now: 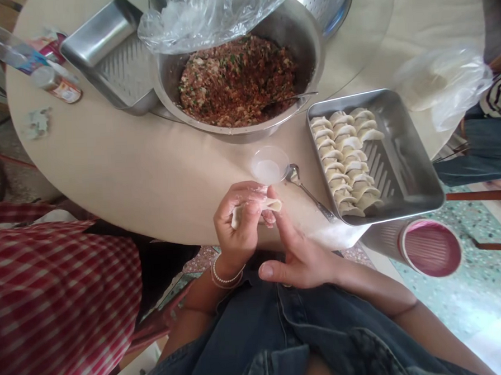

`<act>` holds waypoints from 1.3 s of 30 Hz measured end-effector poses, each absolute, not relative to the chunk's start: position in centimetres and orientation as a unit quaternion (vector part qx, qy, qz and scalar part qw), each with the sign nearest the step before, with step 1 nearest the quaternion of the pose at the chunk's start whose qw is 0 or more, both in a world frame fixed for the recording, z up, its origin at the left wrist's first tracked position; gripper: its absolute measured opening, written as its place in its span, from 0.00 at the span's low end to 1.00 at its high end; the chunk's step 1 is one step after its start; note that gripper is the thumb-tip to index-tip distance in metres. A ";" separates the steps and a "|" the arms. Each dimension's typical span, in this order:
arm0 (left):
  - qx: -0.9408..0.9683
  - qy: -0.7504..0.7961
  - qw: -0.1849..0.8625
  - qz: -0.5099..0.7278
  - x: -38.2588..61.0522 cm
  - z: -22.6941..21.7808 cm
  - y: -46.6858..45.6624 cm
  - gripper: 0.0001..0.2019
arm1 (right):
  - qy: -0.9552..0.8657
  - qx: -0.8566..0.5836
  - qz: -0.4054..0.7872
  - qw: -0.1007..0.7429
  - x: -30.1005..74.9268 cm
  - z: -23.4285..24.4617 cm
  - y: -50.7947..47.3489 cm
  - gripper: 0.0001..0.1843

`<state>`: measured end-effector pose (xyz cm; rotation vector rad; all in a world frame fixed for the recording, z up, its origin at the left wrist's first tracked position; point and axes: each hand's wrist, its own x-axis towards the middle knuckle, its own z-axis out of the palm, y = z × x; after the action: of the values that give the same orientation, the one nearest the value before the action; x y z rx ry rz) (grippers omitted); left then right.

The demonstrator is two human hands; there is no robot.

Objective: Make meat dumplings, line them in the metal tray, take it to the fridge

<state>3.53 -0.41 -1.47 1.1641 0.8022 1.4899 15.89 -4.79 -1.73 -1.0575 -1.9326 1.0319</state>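
My left hand [235,222] is curled round a pale dumpling wrapper [272,204] at the table's near edge, a bead bracelet on its wrist. My right hand [298,252] sits beside it, one finger stretched up to touch the wrapper's fold, its thumb pointing left. Just beyond the hands stand a small clear cup [269,165] of water and a metal spoon [307,191]. A big steel bowl [311,61] of reddish minced filling [236,79] is farther back.
To the right lies a steel tray [404,168] with several folded dumplings [345,160] in rows. An empty tray [109,55] and bottles [56,83] are at the far left. Plastic bags, a pink-topped stool [430,248] and a person in red check [50,298] surround the round table [127,171].
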 end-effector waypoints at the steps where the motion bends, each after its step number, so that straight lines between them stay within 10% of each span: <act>1: 0.493 0.331 0.513 0.620 3.6 -1.5 -0.4 0.07 | -0.744 -0.402 0.403 0.351 15.9 -1.8 -4.8 0.60; 10: 0.512 0.369 0.522 0.573 3.7 -1.8 -1.0 0.08 | -0.714 -0.451 0.327 0.424 15.9 -0.8 -4.0 0.37; 18: 0.374 0.289 0.746 0.469 3.5 -1.0 -1.6 0.20 | -0.689 -0.564 -0.014 0.456 16.6 -1.0 -2.8 0.11; 39: 0.328 0.266 0.855 0.300 3.0 -0.7 0.3 0.26 | -0.745 -0.483 0.135 0.439 18.6 -1.1 -2.9 0.19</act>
<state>2.96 0.28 -0.68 0.6891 0.5593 0.6315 18.61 -2.85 -1.14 -1.2013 -1.8519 0.3360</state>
